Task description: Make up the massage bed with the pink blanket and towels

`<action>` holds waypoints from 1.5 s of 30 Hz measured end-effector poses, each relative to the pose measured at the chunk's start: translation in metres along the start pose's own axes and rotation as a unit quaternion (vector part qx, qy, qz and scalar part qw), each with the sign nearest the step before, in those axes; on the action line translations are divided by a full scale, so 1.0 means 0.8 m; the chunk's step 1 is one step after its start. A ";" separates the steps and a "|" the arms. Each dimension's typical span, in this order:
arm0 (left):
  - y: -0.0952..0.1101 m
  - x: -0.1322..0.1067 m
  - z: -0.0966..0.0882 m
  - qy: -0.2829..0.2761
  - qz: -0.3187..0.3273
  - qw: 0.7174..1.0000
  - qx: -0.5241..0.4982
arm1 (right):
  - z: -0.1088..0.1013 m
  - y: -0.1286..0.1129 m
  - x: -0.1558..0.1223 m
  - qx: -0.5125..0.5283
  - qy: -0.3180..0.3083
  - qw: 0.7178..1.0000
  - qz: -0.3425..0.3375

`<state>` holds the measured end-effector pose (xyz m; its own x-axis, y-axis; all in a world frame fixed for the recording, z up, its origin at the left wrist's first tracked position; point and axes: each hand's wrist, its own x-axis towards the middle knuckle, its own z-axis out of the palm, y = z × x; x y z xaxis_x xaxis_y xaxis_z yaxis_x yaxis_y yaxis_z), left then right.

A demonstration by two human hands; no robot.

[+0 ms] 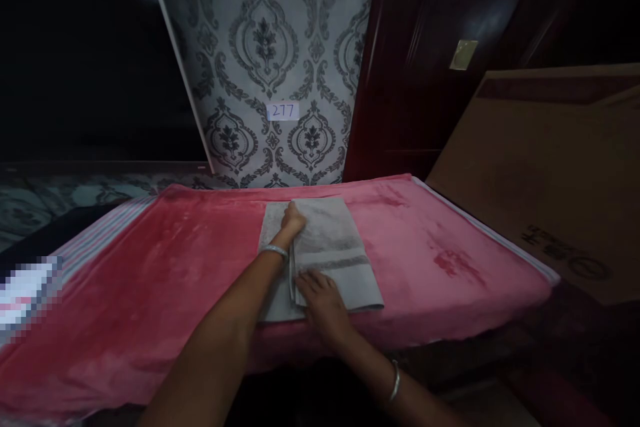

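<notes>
A grey towel (333,233) with a darker band across it lies folded over on a pink plush blanket (215,240). The upper layer covers most of the lower one, whose strip shows along the left side. At the far end of the fold, my left hand (293,219) is closed on the upper layer's left edge; its fingertips are partly hidden. Nearer to me, my right hand (324,300) rests with outstretched fingers on the towel, close to the same edge. Each wrist wears a silvery bangle.
The blanket covers a table against a patterned wall (265,47) bearing a paper label (283,111) marked 277. A dark screen (90,67) stands at the left. To the right, a large cardboard box (550,167) rises beside the table. A blurred patch (27,297) sits at the left edge.
</notes>
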<state>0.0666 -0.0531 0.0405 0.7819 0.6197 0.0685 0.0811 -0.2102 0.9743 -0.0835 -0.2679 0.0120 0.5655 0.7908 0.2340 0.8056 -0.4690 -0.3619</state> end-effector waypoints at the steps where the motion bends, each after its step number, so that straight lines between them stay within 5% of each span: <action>1: 0.003 0.000 0.003 0.002 -0.006 1.000 0.026 | 0.001 0.003 0.000 0.005 0.009 1.000 -0.003; 8: 0.010 -0.001 0.000 -0.002 0.023 0.996 0.085 | 0.000 0.009 0.009 0.016 0.041 0.997 -0.057; 20: 0.003 -0.003 -0.011 -0.010 0.033 0.997 0.066 | 0.002 -0.005 0.013 0.023 0.026 0.998 -0.045; 27: 0.020 -0.008 -0.008 0.018 0.052 0.983 0.172 | -0.028 -0.023 0.017 0.051 -0.065 0.995 -0.059; 31: 0.038 -0.017 0.001 -0.030 0.155 0.949 0.272 | -0.071 0.021 0.041 0.043 -0.032 0.998 -0.018; 34: 0.035 -0.025 0.008 -0.095 0.226 0.900 0.360 | -0.078 0.055 0.062 -0.030 0.018 0.998 0.049; 40: -0.007 -0.036 0.005 -0.117 0.161 0.885 0.421 | -0.025 0.073 0.053 -0.073 -0.051 0.996 0.018; 45: -0.002 -0.040 0.008 -0.118 0.152 0.857 0.478 | -0.025 0.078 0.050 -0.078 -0.050 0.996 0.018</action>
<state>0.0453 -0.0775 0.0350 0.9510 0.2797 0.1319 0.2326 -0.9281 0.2907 -0.0073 -0.2734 0.0165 0.5812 0.8033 0.1301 0.8067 -0.5477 -0.2218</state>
